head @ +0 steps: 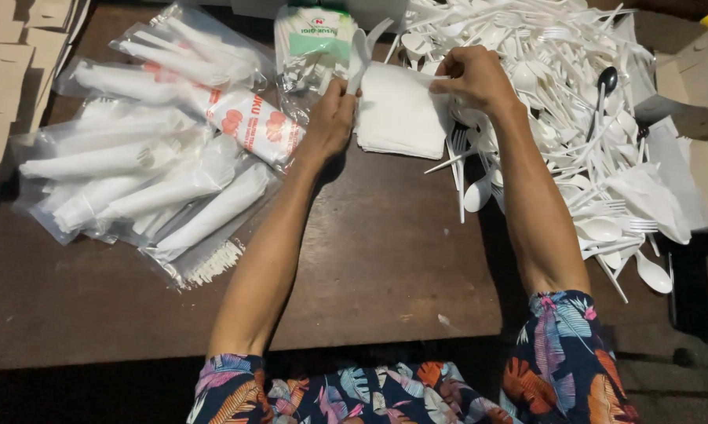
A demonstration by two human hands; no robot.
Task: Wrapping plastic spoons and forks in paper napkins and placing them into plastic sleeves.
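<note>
Two hands, left hand and right hand, each pinching one stack of white napkins beside countless plastic cutlery

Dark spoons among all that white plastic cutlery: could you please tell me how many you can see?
1: a dark spoon lies atop the white cutlery pile, right of the right hand. Others may be buried underneath.

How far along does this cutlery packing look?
Done: a heap of sealed clear packets lies on the left of the table. In hand: the left hand and right hand both pinch the stack of white napkins. Left: a big pile of loose white plastic spoons and forks on the right.
</note>
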